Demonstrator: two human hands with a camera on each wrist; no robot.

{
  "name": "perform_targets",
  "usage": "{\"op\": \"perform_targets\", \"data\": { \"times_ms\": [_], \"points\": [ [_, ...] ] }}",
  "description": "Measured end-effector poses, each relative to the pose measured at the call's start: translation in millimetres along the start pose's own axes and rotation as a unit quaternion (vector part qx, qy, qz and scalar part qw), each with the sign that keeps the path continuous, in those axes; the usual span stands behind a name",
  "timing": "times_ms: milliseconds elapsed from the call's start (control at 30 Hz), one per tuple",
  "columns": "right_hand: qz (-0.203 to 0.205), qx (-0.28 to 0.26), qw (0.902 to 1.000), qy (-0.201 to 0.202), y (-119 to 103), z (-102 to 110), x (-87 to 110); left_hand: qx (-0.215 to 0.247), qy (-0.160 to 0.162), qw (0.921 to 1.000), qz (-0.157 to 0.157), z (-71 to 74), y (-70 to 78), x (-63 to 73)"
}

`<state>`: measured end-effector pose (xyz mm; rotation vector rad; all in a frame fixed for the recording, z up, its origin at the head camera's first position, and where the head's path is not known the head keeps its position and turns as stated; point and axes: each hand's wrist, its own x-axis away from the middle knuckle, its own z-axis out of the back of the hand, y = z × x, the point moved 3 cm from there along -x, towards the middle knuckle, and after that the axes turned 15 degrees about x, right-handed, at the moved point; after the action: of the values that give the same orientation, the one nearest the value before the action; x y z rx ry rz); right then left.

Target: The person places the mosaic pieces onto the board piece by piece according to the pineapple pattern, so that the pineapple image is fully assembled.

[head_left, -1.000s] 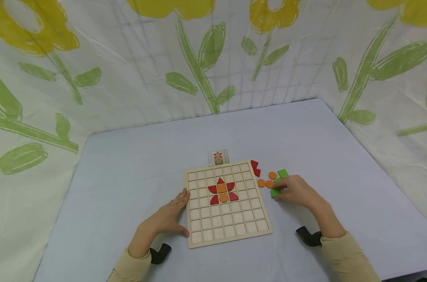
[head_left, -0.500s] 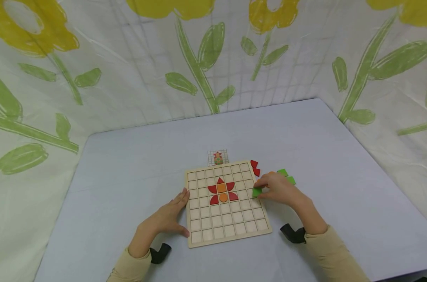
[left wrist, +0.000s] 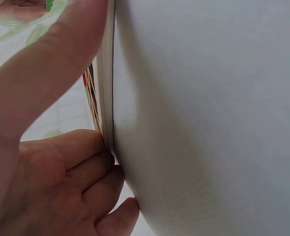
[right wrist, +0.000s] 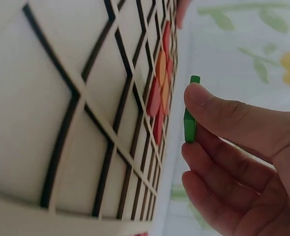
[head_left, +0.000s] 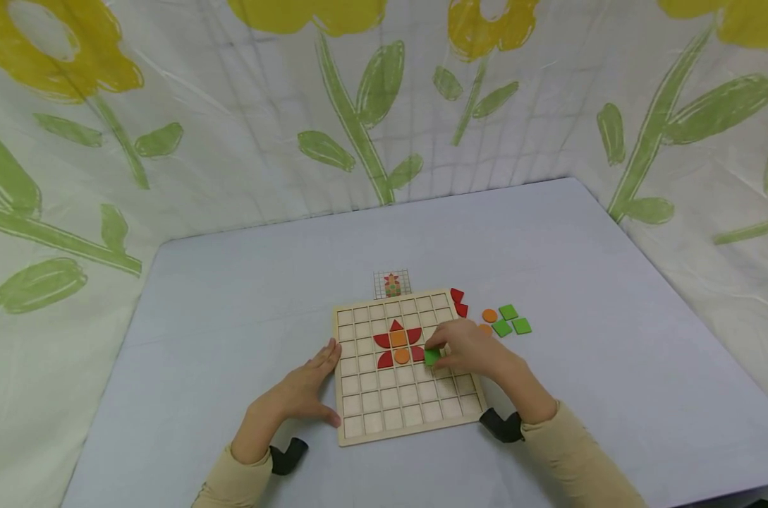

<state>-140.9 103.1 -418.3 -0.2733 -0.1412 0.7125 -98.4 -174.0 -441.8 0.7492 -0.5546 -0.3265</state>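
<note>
Green tile (head_left: pixel 431 357): in my right hand (head_left: pixel 465 346), over the right part of the board (head_left: pixel 391 399) and apart from its face, as the right wrist view shows.
Pinch: my thumb and curled fingers press the tile between them; how many fingertips bear on it, I cannot tell. A light hold near the rim should let it go cleanly.
Tilt: the tile looks roughly level with the board; I'd want it flat and square to the ridges before lowering it.
Red petal (head_left: pixel 418 353): just left of my grip, in its own cell. My fingertips must clear it, since a brush could lift it.
Orange circle (head_left: pixel 402 356): past that petal, further left, flanked by red pieces, with the orange square (head_left: pixel 398 339) beyond it.
Bare cells (head_left: pixel 427 391): on my side of the grip; one small press should be enough to seat a tile between ridges.
Loose orange discs (head_left: pixel 489 315): right of my grip, off the board, one partly hidden by my hand.
Loose red pieces (head_left: pixel 457 295): beyond my grip, by the board's right edge.
Loose green tiles (head_left: pixel 508 312): three, further right.
Pattern card (head_left: pixel 393 284): beyond and left, at the board's far edge; worth checking for cell and angle.
Left hand (head_left: pixel 302 388): farthest left, thumb and fingers spread along the board's edge, touching it; an even press there should stop sliding.
</note>
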Motion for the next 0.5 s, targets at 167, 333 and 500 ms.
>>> {"op": "perform_targets", "data": {
  "times_ms": [167, 333, 500],
  "points": [
    [0.014, 0.008, 0.9999, -0.002, -11, -6, -7.1, -0.002, -0.001, 1.0000, -0.004, 0.1, -0.6, -0.3],
    [0.031, 0.020, 0.9993, 0.004, -21, -11, -14.1, -0.006, -0.003, 0.9999, -0.008, 0.5, -1.4, 0.0],
    [0.028, 0.022, 0.9994, 0.001, -31, -16, -17.7, -0.008, -0.002, 0.9999, -0.008, 0.3, -1.2, 0.1]
  ]
}}
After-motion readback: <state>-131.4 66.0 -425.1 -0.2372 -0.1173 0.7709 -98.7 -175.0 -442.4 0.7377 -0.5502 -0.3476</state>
